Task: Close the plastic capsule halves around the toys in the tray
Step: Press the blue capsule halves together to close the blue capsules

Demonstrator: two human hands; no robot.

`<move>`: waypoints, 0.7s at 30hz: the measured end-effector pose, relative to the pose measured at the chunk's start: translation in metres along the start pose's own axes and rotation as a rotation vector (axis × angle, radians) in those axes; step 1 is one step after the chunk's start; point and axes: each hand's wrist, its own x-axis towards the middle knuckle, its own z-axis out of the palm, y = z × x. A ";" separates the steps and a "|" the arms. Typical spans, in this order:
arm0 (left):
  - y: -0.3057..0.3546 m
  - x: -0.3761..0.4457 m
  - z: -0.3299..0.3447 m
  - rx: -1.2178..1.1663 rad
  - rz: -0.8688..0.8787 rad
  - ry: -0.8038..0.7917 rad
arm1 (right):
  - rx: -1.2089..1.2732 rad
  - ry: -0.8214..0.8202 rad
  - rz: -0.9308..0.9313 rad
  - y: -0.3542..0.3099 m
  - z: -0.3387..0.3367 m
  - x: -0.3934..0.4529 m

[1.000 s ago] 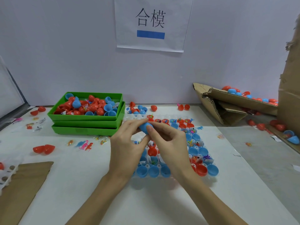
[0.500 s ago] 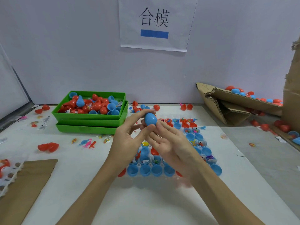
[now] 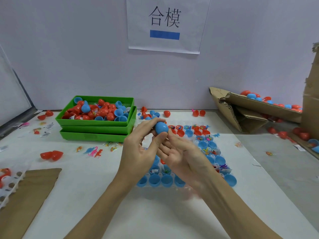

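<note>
White tabletop (image 3: pixel 89 195), pale wall | two stacked green plastic bins (image 3: pixel 96 124) at 10 o'clock | blue egg-shaped plastic capsule (image 3: pixel 161 128) pinched by left hand (image 3: pixel 141 152) | right hand (image 3: pixel 183 156) held flat, fingers straight

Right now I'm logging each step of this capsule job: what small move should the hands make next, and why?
Probably drop off the blue capsule: it looks closed, pinched in the left hand, while the right hand lies open beneath it. Then reach for another open half in the tray, where toys sit uncovered.

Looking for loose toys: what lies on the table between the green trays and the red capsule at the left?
Head view: small dinosaur toys and packets lie between the green trays and the red capsule.
</note>
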 end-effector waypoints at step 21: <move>0.002 -0.001 0.000 -0.131 -0.049 -0.117 | -0.349 0.135 -0.173 -0.004 0.012 -0.007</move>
